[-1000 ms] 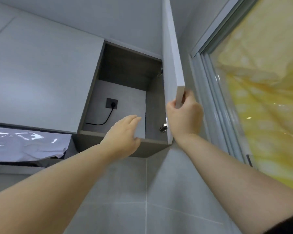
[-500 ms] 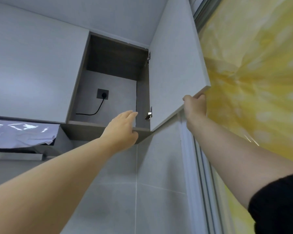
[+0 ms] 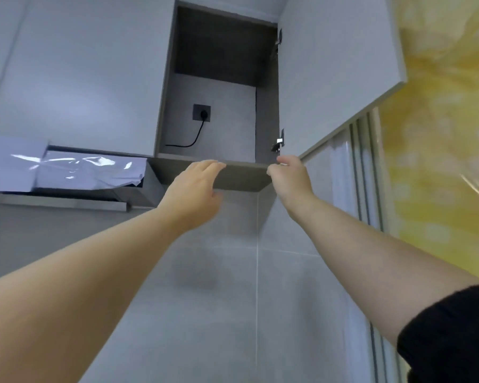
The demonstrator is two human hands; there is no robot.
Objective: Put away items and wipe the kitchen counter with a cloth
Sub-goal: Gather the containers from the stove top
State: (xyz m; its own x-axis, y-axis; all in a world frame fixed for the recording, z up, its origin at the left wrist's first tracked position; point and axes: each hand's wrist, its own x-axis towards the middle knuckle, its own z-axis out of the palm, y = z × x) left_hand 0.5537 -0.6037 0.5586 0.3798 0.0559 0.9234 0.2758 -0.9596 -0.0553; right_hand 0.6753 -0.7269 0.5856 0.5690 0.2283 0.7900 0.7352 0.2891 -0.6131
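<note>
An upper wall cabinet [image 3: 244,176] stands open above me, its grey door [image 3: 335,78] swung fully out to the right. Inside I see a dark socket [image 3: 202,112] with a black cord plugged in; no items show on the shelf. My left hand [image 3: 194,189] reaches up with straight fingers resting on the cabinet's bottom front edge. My right hand [image 3: 291,178] is raised at the cabinet's lower right corner, just under the hinge [image 3: 279,140], fingers loosely bent and holding nothing. No cloth or counter is visible.
A range hood [image 3: 67,186] covered in shiny plastic film sits to the left under closed grey cabinets [image 3: 80,73]. Grey wall tiles [image 3: 219,299] fill the space below. A window frame [image 3: 362,167] and yellow patterned covering [image 3: 448,134] lie to the right.
My right hand let go of the door's edge and moved left to the cabinet's lower right corner. The door stayed swung wide open. My left hand settled onto the bottom edge.
</note>
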